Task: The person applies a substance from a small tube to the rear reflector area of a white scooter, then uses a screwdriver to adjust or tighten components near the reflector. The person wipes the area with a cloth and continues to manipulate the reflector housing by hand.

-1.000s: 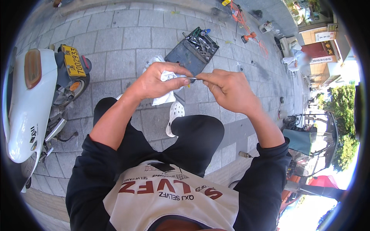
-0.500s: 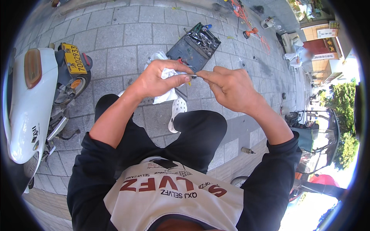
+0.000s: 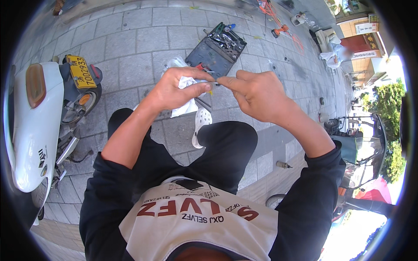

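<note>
My left hand (image 3: 179, 92) pinches a small, thin, greyish piece (image 3: 214, 82) between thumb and forefinger; its kind is too small to tell. From the other side my right hand (image 3: 260, 96) meets it at the fingertips, forefinger pointing left and the other fingers curled in. Behind and below the left hand shows a crumpled white cloth or sheet (image 3: 185, 108), partly hidden by that hand. Beyond both hands an opened dark toolbox (image 3: 210, 55) lies on the paving, with several metal tools in its far half and a red-handled tool near its left edge.
Dark rods (image 3: 203, 104) lie beside my white clog (image 3: 201, 127). At the left stands a white scooter (image 3: 37, 130). An orange power drill (image 3: 280, 31) and orange cord are at the far right. A small cylindrical part (image 3: 284, 165) lies on the right; a person (image 3: 333, 54) sits farther off.
Both hands have shifted very slightly left, staying together at the small piece. The whole view has tilted a little, and the right forefinger sits a bit higher.
</note>
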The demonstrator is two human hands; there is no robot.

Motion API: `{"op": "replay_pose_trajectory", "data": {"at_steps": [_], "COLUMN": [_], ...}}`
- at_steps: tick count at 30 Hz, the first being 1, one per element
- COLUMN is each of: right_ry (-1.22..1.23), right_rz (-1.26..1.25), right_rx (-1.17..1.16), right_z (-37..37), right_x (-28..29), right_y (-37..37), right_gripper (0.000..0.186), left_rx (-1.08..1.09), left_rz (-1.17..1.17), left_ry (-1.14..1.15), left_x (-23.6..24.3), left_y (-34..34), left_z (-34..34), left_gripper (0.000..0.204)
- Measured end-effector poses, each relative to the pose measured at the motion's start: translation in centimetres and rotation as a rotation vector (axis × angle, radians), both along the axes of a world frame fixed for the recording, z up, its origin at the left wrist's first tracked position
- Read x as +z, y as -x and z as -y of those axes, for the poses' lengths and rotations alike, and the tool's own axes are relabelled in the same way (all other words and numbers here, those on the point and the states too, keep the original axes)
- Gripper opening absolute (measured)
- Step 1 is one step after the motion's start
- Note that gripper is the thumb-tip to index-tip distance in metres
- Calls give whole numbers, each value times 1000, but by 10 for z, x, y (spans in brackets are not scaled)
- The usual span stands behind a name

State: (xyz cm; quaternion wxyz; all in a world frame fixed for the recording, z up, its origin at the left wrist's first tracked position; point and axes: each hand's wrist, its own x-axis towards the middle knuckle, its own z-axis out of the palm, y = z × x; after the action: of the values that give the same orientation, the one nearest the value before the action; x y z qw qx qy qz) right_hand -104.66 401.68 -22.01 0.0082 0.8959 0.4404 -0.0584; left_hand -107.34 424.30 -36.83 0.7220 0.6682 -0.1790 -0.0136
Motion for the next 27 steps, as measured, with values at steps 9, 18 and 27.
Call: {"op": "replay_pose_trajectory", "data": {"at_steps": [9,18,27], "right_ry": [-54,-70,-117], "right_rz": [-4,-15,-172], "right_rx": [-23,-14,-107], "right_z": [7,15,25], "right_x": [-10,-19,-24], "right_y": [3,2,2], "right_gripper": [33,35,33], "left_rx": [-3,-14,-52], "left_rz": [54,66,81], "left_ry": [-13,-54,-47], "left_x": [-5,-3,-3], "left_y": [0,2,3], "left_z": [3,6,11], "left_gripper": [23,23,23]}}
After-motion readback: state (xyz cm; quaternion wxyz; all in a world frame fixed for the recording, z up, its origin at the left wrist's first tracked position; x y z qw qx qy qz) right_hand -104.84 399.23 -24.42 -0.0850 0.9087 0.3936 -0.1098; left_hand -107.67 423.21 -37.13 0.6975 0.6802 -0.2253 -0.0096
